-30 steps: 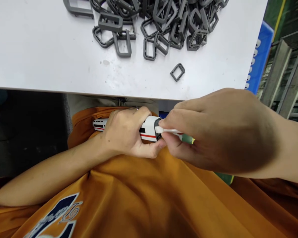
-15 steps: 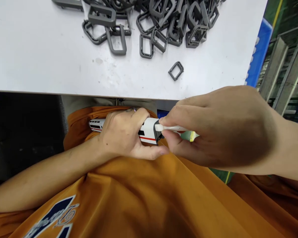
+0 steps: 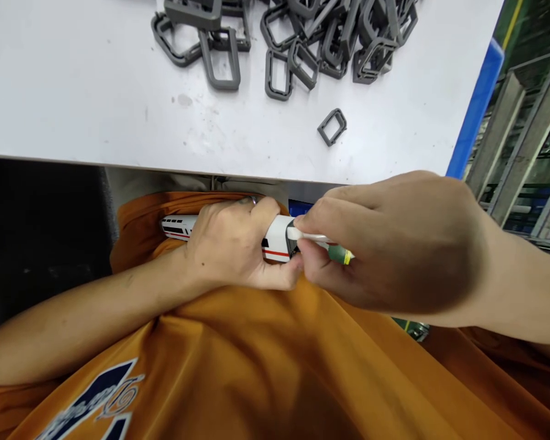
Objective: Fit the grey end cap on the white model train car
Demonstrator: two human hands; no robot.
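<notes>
My left hand (image 3: 229, 247) wraps around a white model train carriage (image 3: 277, 239), which has a red stripe and dark windows and is held low against my orange shirt. Its far end (image 3: 176, 227) sticks out past my fingers. My right hand (image 3: 394, 244) pinches a slim pen-shaped tool (image 3: 312, 237) with a white tip and a green-and-yellow end (image 3: 340, 254). The white tip rests at the dark end piece (image 3: 292, 240) of the carriage. My right fingers hide part of the tool.
A heap of grey plastic rectangular frames (image 3: 302, 49) lies on the white table (image 3: 119, 110), and one lone frame (image 3: 332, 127) sits nearer its edge. A blue strip (image 3: 476, 110) runs along the table's right side, with metal racking (image 3: 517, 134) beyond it.
The view has shifted slightly, so the table and frames sit a little higher and further right. The tool's green end now tilts lower. Both hands stay on the carriage and tool.
</notes>
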